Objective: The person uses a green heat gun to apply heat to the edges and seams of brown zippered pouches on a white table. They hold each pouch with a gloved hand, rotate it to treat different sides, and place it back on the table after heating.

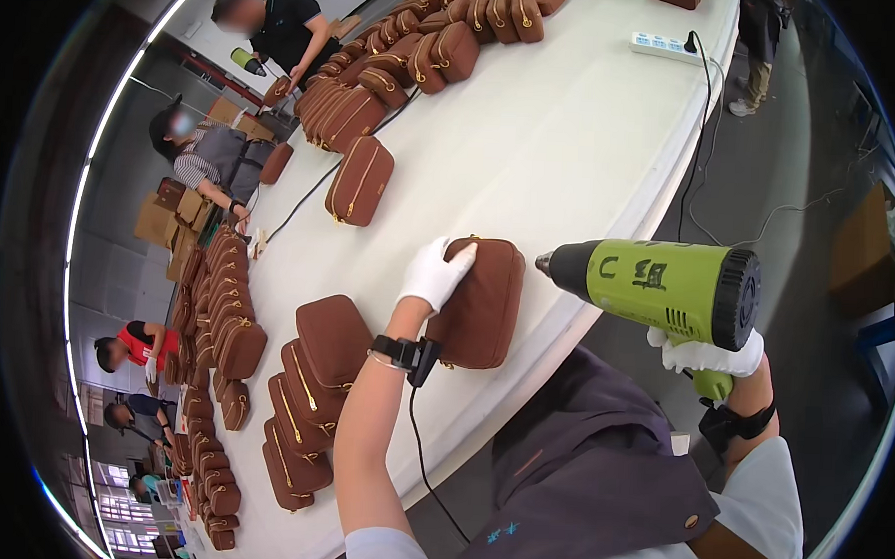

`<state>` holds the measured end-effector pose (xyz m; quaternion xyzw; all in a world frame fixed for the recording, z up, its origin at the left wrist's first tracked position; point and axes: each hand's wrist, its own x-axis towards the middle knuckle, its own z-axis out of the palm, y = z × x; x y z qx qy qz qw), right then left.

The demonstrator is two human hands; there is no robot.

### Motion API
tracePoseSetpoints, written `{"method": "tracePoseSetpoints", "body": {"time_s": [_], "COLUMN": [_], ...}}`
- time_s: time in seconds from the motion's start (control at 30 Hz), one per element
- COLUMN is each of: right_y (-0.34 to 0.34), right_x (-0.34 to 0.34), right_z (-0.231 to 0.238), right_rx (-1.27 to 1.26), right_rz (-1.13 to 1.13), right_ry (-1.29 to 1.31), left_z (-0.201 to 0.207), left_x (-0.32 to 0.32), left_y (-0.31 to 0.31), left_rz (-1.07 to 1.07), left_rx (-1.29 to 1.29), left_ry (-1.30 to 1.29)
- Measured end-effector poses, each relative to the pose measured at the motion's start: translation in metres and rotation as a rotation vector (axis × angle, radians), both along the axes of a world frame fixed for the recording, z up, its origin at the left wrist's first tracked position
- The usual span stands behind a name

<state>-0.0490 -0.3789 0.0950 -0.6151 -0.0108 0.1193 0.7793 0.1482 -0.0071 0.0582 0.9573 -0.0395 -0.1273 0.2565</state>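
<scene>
My left hand [435, 276], in a white glove, grips the upper left side of a brown zip bag [481, 315] that stands on the table near its front edge. The thumb lies across the bag's broad face; the other fingers are partly hidden. My right hand [729, 354], also gloved in white, is closed around the handle of a green and black heat gun [654, 287]. Its metal nozzle points left at the bag, a short gap from its right side. Whether the gun is running, I cannot tell.
Several brown bags [310, 393] are stacked left of my left forearm. Another bag [360, 181] stands farther off, before long rows of bags [345, 113]. A power strip [665, 48] lies at the white table's [541, 145] far right. Co-workers stand along the far side.
</scene>
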Motion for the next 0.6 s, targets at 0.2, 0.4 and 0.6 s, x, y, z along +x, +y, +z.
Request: {"method": "tracePoseSetpoints", "body": {"time_s": [0.2,0.4,0.6], "right_y": [0.004,0.004,-0.001], "right_x": [0.005,0.003,-0.003], "right_z": [0.002,0.005,0.004], "right_rx": [-0.051,-0.048,0.025], "right_rz": [-0.01,-0.033,-0.043], "right_ry": [0.069,0.09,0.052], "left_z": [0.02,0.014,-0.026], "left_x": [-0.035,0.013,0.043], "left_y": [-0.058,-0.07,-0.012], "left_rz": [-0.285,-0.24,0.058], "left_rx": [0.391,0.345,0.093], "left_ry": [-0.291,0.007,-0.055]}}
